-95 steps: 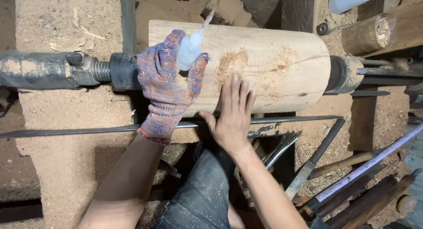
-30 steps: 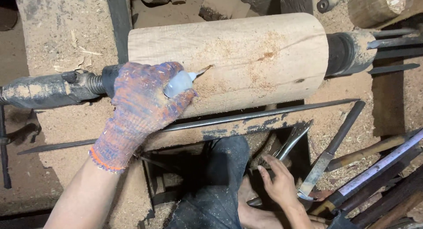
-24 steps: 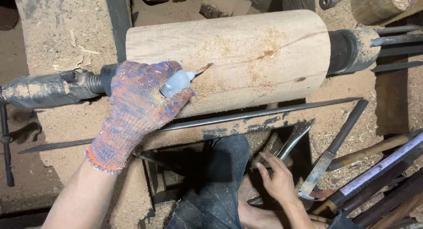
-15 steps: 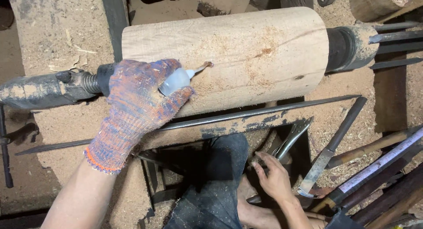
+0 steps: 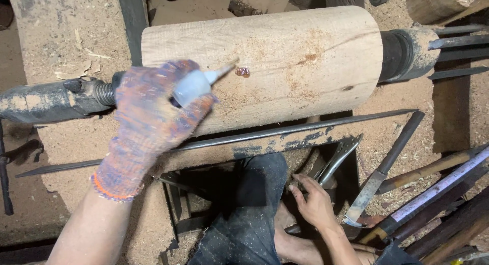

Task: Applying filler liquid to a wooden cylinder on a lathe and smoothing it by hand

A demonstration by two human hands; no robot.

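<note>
Small whitish squeeze bottle (image 5: 196, 85) clenched in gloved left hand (image 5: 153, 117), nozzle tipped at rough pale log (image 5: 285, 61) near its left end on the lathe; bare right hand (image 5: 313, 204) low, loosely open, holding nothing, beside metal tools (image 5: 377, 178).

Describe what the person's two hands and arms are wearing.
The left hand wears a knitted work glove, mottled in blue, purple and orange flecks, with an orange-edged ribbed cuff at the wrist. The forearm below it is bare, with no sleeve. The right hand is bare: no glove, no sleeve showing, no watch or ring visible.
</note>
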